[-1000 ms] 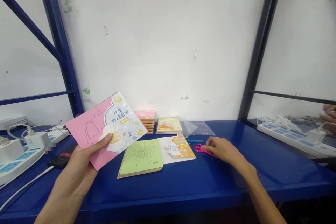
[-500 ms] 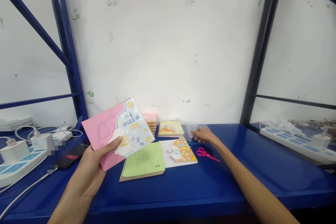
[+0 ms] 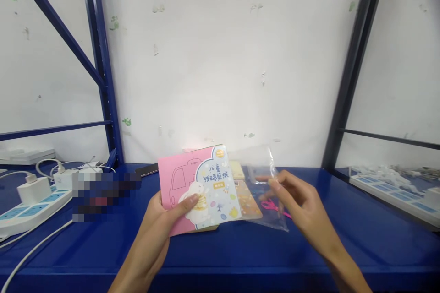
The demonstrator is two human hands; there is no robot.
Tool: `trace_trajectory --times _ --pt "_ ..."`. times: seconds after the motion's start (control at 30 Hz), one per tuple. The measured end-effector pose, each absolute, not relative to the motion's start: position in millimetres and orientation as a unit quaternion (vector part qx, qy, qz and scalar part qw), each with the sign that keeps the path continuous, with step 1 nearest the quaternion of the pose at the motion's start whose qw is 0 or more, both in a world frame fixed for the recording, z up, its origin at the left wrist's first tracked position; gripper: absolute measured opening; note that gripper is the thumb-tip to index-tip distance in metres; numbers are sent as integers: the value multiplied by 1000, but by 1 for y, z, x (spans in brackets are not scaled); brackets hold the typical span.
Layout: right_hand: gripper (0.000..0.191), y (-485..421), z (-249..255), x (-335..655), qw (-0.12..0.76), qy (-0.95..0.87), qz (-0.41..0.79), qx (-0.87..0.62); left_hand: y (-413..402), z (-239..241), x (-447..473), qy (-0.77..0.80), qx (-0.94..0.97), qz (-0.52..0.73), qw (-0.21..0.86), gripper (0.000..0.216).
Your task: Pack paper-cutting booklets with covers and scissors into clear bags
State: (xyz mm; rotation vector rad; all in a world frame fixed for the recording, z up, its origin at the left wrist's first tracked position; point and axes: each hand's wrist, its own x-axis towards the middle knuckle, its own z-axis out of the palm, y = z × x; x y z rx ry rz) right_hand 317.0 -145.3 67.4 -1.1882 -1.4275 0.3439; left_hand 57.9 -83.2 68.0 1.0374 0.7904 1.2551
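Head view: left hand (image 3: 160, 217) grips pink-and-white paper-cutting booklet (image 3: 220, 197), thumb across the cover, other fingers behind, closed firmly on it. Booklet is raised over the counter (image 3: 240, 254), cover to camera, lettering upright. Long axis runs left-right, right end tipped slightly up; pink end left, printed white end points right to the clear plastic bag (image 3: 256, 158). Right hand (image 3: 304, 201) has the bag, fingers curled around its near-right part, thumb and forefinger only slightly apart. Can't tell if the booklet edge is inside the bag. Pink scissors (image 3: 268, 204) lie on the counter, partly seen through the plastic; orange printed cover (image 3: 249, 206) left of them. Counter is glossy dark blue. White wall (image 3: 206, 78) behind, scuffed, green marks. Rack posts both sides; left power strip (image 3: 44, 206) carries white plugs, another strip (image 3: 395, 201) far right.
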Motion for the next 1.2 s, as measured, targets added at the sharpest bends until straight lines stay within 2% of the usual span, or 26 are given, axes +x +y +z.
trace_trajectory --times 0.2,0.43,0.8,1.0,1.2 --pt "32 -157 75 318 671 -562 293 -385 -74 64 51 372 463 568 570 87" --pt "29 -148 68 322 657 -558 357 -360 -65 60 46 343 455 579 584 91" --pt "34 -135 69 324 596 -553 309 -493 -71 72 39 329 461 547 616 91" --pt "33 -138 67 318 631 -539 321 -456 -73 71 42 333 458 556 608 93" --pt "35 -135 64 311 610 -561 317 -462 -70 65 46 323 435 550 635 91"
